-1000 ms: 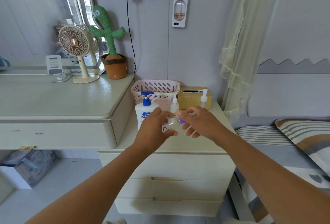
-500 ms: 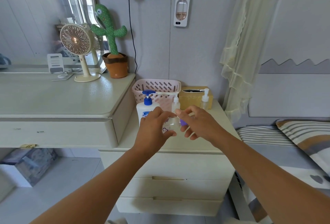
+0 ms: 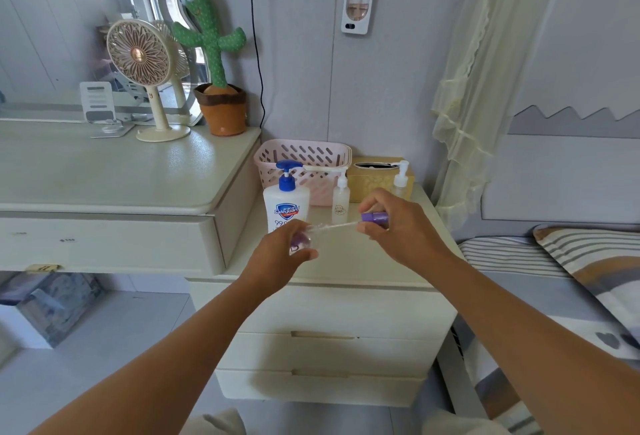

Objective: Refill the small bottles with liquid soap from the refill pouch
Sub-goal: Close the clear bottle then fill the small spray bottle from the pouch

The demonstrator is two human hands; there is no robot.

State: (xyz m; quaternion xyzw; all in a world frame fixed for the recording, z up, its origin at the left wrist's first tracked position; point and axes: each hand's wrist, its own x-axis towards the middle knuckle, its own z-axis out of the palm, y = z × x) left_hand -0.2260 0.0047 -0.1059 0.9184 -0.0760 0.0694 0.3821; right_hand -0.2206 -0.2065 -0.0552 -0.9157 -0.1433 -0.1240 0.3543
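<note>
My left hand grips a small clear bottle with a purple heart mark, held above the nightstand. My right hand pinches its purple pump cap, pulled out to the right, with the thin clear dip tube stretching back toward the bottle's mouth. Behind them stand a large white soap bottle with a blue pump, a small clear pump bottle and another small pump bottle. No refill pouch is visible.
A pink slotted basket and a yellow tissue box sit at the back of the nightstand. A dresser on the left carries a fan and a cactus toy. A bed lies to the right.
My hands were together at the small bottle; now my right hand has drawn the purple pump cap and its tube out to the right, away from the bottle in my left hand.
</note>
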